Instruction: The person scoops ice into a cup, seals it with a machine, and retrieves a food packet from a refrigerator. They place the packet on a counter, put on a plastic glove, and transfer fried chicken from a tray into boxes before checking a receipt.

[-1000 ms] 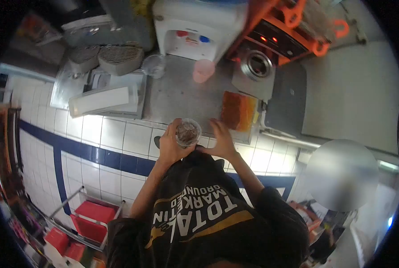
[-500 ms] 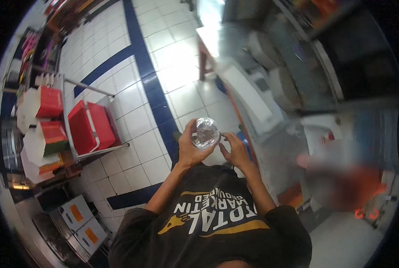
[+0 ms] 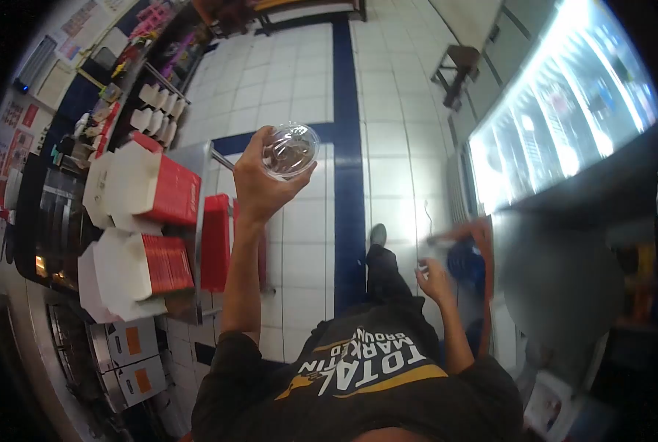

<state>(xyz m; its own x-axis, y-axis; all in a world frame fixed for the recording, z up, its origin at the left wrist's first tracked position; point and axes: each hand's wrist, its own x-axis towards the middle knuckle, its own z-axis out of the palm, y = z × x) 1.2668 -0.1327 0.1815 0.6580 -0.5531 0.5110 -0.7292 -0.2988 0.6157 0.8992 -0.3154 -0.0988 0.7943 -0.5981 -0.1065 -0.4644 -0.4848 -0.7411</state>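
Observation:
My left hand (image 3: 259,180) is wrapped round a clear plastic cup (image 3: 291,151), held out in front of me over the tiled floor. The cup's round top faces me, and the lower part is hidden by my fingers and palm. Down at my right side, my right hand (image 3: 434,280) hangs apart from the cup. Its fingers are loosely bent and somewhat apart, with nothing visible in them.
Stacks of red and white cardboard boxes (image 3: 174,193) stand on a metal cart to my left, above a red bin (image 3: 215,243). On the right are a lit display fridge (image 3: 557,110) and an orange-brown frame (image 3: 484,239). A small stool (image 3: 458,62) stands farther ahead.
My right hand has come away from the cup and dropped to my side. My left hand has carried the cup forward and left. The view has turned, bringing the lit fridge into sight.

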